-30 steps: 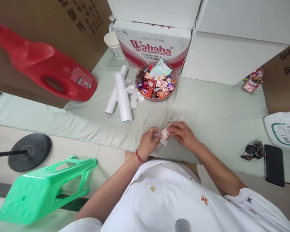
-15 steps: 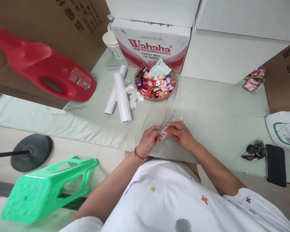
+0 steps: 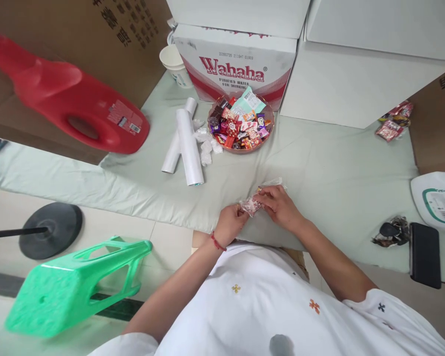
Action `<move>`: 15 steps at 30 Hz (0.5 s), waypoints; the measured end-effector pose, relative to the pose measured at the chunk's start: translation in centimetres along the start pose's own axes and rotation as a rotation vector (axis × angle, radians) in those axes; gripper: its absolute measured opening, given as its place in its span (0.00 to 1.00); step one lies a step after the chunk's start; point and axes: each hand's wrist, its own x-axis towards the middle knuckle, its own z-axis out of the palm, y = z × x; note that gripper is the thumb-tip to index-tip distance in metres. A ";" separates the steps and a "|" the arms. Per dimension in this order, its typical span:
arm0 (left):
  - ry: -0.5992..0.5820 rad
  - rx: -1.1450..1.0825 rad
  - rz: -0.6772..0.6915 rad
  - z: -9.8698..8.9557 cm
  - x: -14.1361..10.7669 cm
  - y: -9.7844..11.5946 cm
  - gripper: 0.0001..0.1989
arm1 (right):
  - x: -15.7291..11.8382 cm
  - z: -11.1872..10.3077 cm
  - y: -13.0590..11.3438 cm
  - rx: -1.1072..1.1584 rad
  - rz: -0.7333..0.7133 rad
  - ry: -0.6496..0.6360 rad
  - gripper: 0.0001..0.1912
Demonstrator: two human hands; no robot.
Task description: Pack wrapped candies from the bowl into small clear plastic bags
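Note:
A small clear plastic bag [image 3: 249, 205] with pink and red wrapped pieces inside lies between my hands at the table's near edge. My right hand [image 3: 276, 203] has its fingers closed on the bag from the right. At the bag's lower left corner is my left hand [image 3: 230, 222], fingers curled, wearing a red string bracelet; its fingertips are partly hidden, and I cannot make out what they grip. Beyond them stands a clear bowl [image 3: 241, 150] filled with colourful wrapped sweets and a pale green packet [image 3: 249, 103].
Two white rolls [image 3: 190, 148] and crumpled plastic [image 3: 206, 148] lie left of the bowl. Behind are a Wahaha carton [image 3: 233, 64] and paper cups [image 3: 176, 66]. A red jug [image 3: 114, 123] is at left; keys [image 3: 391, 231] and a phone [image 3: 424, 254] at right.
My left hand has moved slightly down and left, baring more of the bag's left end. My right hand stays on the bag. The view has shifted a little.

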 end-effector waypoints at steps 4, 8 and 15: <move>-0.040 -0.063 0.009 -0.5 -0.5 -0.2 0.10 | 0.0 -0.1 -0.1 -0.038 0.009 -0.039 0.25; -0.044 -0.102 0.107 -1.1 -1.7 -0.3 0.11 | 0.4 0.0 -0.2 -0.036 0.014 -0.045 0.25; 0.299 0.280 0.576 1.1 -1.5 1.1 0.09 | 0.5 0.2 -0.6 -0.054 0.016 -0.026 0.22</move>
